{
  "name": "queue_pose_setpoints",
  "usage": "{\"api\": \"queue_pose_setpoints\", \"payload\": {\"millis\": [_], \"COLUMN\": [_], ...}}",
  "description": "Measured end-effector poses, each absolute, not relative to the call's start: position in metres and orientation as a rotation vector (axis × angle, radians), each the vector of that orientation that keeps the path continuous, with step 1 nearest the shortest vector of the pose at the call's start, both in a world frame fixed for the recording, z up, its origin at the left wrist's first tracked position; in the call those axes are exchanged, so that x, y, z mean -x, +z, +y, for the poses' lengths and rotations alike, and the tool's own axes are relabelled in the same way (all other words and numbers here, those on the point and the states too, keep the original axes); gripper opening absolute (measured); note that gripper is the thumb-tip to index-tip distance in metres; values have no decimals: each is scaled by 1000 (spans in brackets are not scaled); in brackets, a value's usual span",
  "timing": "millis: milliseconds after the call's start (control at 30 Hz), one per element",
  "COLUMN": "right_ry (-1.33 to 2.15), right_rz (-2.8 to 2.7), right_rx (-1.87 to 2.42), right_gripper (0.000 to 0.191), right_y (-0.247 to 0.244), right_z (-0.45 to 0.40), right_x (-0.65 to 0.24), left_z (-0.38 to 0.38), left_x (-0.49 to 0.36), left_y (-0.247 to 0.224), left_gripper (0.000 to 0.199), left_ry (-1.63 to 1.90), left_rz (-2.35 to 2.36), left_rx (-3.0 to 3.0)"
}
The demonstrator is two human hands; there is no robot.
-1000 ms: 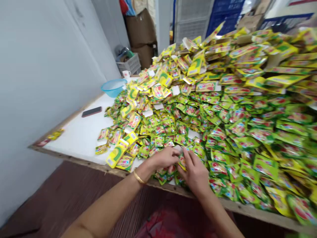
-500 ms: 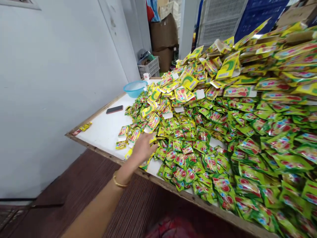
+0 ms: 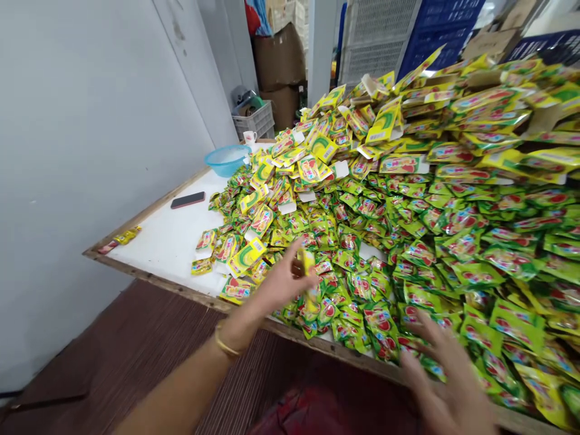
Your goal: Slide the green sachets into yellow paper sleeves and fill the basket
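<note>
My left hand (image 3: 280,283), a bangle at its wrist, grips a small yellow carton (image 3: 309,263) between thumb and fingers, held on edge above the heap. Under and beyond it spreads a thick layer of green candy sachets (image 3: 362,287) printed with red fruit. At the lower right my right hand (image 3: 446,374) hovers over the sachets near the table's front edge, fingers spread and slightly blurred, with nothing in it. Several yellow cartons (image 3: 247,257) lie left of my left hand. More cartons (image 3: 385,121) are piled up at the back right.
A black phone (image 3: 188,200), a blue basin (image 3: 226,161) and a white mug (image 3: 249,138) are on the white table (image 3: 158,241), which has a wooden rim. Yellow wrappers (image 3: 128,235) lie at its left corner. Crates (image 3: 376,51) and cardboard boxes (image 3: 280,57) stand behind.
My left hand has lifted a yellow carton from the near-left cartons and moved right with it. My right hand has come into view at the lower right. The view has shifted a little right.
</note>
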State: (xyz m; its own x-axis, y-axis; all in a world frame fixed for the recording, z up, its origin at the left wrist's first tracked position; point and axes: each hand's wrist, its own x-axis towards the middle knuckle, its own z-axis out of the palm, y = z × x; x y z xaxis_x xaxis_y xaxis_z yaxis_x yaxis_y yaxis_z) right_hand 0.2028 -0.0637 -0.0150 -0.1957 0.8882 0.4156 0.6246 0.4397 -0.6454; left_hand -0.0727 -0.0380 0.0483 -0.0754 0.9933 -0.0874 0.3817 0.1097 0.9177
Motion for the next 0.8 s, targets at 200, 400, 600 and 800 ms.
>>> {"api": "queue_pose_setpoints", "payload": {"millis": [200,400,600,800], "right_ry": [1279,1037,411,114], "right_rz": [-1790,-1742,-1850,-1996], "right_rx": [1154,1285,1280,1227], "right_gripper": [70,75,75,63], "right_y": [-21,-43,-46,-47], "right_z": [-27,-19,-10,-12], "right_x": [-125,-140,-140,-139], "left_z": [-46,-44,-44,-38], "left_x": [15,113,154,150], "left_y": [18,11,-4,-4], "left_gripper": [50,33,45,33], "left_ry": [994,226,-130,109], "left_rz": [1375,2371,2533,2573], "left_rx": [-1588,-1820,-1765,-1700]}}
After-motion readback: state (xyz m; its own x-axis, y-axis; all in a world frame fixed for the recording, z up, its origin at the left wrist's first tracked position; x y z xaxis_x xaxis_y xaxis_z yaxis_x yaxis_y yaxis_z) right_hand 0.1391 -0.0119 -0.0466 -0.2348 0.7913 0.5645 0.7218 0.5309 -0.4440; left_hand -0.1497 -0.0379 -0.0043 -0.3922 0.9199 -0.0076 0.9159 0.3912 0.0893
